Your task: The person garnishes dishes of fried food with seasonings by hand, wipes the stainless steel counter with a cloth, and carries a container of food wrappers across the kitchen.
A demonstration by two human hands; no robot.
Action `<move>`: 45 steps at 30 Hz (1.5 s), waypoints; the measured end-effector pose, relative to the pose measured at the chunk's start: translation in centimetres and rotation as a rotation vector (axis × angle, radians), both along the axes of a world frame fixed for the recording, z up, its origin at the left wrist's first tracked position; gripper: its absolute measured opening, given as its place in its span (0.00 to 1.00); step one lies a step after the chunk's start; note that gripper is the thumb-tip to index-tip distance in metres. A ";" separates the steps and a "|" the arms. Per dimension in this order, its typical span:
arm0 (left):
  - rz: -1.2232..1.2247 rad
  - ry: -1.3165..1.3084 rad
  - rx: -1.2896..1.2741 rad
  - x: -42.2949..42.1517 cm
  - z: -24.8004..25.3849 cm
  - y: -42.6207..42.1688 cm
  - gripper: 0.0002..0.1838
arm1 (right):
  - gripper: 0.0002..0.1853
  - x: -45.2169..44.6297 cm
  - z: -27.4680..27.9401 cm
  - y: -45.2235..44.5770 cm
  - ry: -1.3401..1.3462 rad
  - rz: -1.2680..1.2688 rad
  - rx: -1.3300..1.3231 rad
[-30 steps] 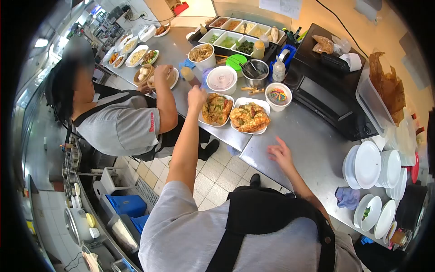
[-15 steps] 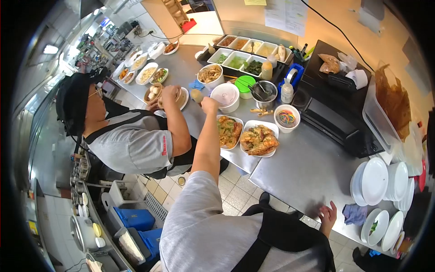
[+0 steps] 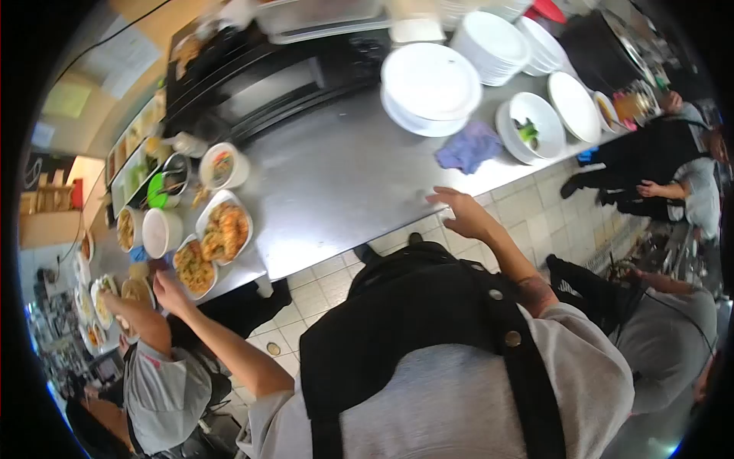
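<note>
On the left, my left hand [image 3: 173,293] is near the table's edge, beside a dish of browned food [image 3: 194,268]. Its fingers are blurred, and whether they hold anything cannot be made out. A small tan, rounded thing [image 3: 138,270] is just beyond the fingertips. A second white dish holds golden-brown fried food [image 3: 225,231]. Behind these are a lidded white tub [image 3: 161,233] and a tub of coloured rubber bands [image 3: 222,166]. My right hand [image 3: 462,211] hovers by the front edge with its fingers apart and holds nothing. A purple cloth [image 3: 468,148] lies nearest to it.
Stacked white plates [image 3: 432,84] and a bowl with green leaves [image 3: 529,130] stand on the steel table [image 3: 329,183]. A black appliance [image 3: 283,84] is behind. One co-worker [image 3: 164,390] works at the left; other people [image 3: 665,344] are at the right.
The view has swung right, showing more of the plate side and people there. My left hand appears a little apart from the tan thing it was against. My right hand stays open.
</note>
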State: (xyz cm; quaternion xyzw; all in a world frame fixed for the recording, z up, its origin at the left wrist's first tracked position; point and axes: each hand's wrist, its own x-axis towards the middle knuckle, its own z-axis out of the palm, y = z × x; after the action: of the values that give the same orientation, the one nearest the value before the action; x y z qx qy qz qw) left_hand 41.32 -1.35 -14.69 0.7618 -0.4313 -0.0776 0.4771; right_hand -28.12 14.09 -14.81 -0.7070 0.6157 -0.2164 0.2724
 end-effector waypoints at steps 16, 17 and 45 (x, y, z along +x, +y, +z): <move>-0.268 0.035 0.235 -31.5 1.5 17.3 0.14 | 0.36 3.4 -8.3 -5.2 0.319 -0.338 -0.356; -0.260 0.057 0.243 -30.6 -0.2 18.4 0.14 | 0.37 6.6 -7.7 -4.3 0.311 -0.265 -0.317; -0.536 0.235 0.390 -15.4 -0.3 11.4 0.16 | 0.15 20.4 -3.0 -14.4 -0.438 -0.361 -0.270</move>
State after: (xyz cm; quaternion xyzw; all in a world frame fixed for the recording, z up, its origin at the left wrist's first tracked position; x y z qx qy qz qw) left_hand 25.92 10.01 -15.01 0.6841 -0.5351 -0.3683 0.3317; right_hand -7.75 -0.28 -17.84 -0.5528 0.6236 -0.4881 0.2595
